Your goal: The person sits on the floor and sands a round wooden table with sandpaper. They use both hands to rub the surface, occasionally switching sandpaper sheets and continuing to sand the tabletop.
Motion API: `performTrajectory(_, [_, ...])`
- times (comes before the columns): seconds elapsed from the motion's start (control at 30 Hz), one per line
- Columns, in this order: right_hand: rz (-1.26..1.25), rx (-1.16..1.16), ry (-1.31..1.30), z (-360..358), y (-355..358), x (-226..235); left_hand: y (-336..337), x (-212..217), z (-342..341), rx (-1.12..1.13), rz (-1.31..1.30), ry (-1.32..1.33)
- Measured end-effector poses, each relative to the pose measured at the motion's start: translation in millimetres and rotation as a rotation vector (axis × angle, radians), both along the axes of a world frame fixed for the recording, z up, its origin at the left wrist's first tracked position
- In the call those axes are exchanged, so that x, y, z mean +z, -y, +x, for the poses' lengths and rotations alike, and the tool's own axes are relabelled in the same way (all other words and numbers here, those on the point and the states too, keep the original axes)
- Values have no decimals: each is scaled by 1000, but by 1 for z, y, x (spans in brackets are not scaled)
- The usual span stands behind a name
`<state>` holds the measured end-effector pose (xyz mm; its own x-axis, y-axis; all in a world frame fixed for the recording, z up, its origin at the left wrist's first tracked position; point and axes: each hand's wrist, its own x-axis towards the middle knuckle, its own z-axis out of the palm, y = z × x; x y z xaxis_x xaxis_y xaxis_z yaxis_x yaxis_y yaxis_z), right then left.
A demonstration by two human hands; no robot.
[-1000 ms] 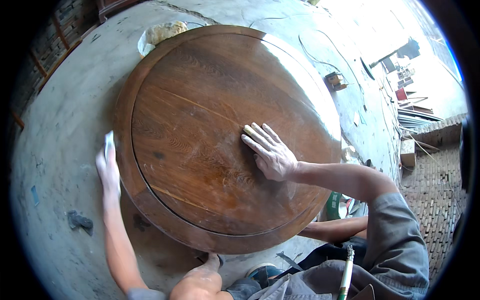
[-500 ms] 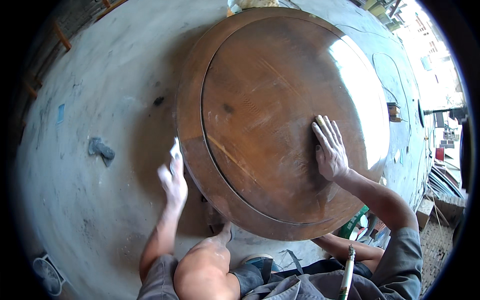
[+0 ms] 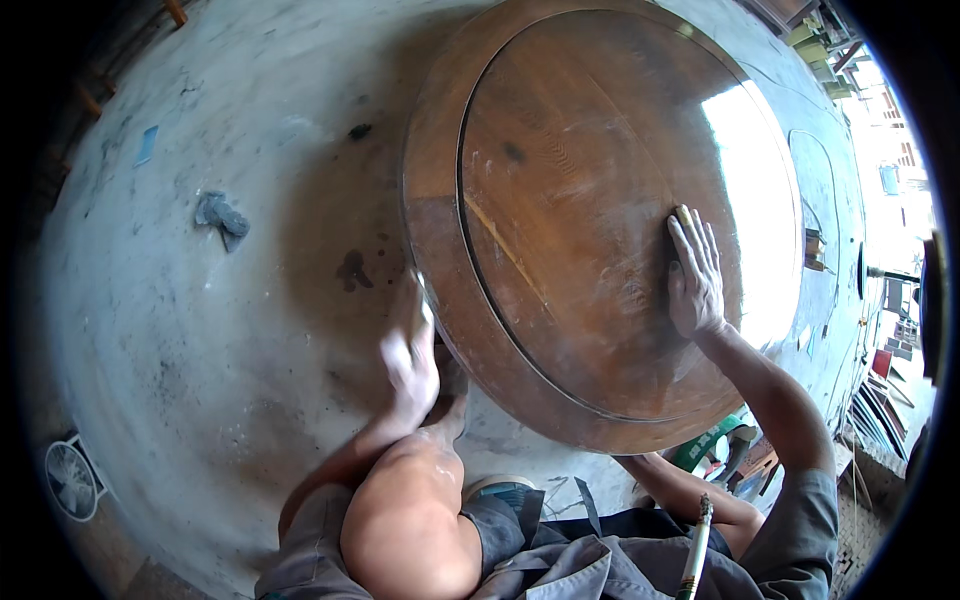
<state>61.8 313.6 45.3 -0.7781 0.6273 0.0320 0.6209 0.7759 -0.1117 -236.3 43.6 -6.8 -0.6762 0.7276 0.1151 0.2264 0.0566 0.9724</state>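
Head view, looking down: a large round wooden tabletop fills the far right of the person's reach, and from where I stand the whole matter is how its curved left edge runs past the left hand. That hand is at the rim, on its near left stretch, with the wood lying to its right and farther off. It is blurred; the fingers look narrowed on a thin pale piece at the edge, though I cannot tell how firmly, or whether the piece presses on the wood.

The right hand lies flat on top, well in from the edge and right of the middle, its fingers nearly straight, slightly spread and pointing to the far side. It grips nothing that I can see. So of the 2 hands, the left is nearer the left rim, and the right is nearer the bright glare on the right.

Being round, the top has no true long axis; a pale stripe in it slants from far left to near right. The person's bare knee is just below the left hand, on the near side. A crumpled grey rag lies on the floor, well apart to the left.
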Motion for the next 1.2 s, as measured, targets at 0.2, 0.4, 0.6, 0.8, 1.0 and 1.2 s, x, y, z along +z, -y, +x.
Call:
performTrajectory(0.2, [22,7,24,-4,0,-6,-65,-15,-74,63,-270,-48])
performTrajectory(0.4, [-1,4,-37,1,3,-5,-1,-14,-16,117,-157,176])
performTrajectory(0.6, [-23,5,-112,12,1,5,3,18,-52,311,-334,494])
performTrajectory(0.8, [123,-510,-162,50,90,-23,-202,-27,-207,81,-466,-74])
performTrajectory(1.0, [-175,-1232,-412,115,271,-35,-267,-76,-183,34,-533,-655])
performTrajectory(1.2, [-586,-1458,-808,106,270,-26,-203,-117,-218,131,-285,-507])
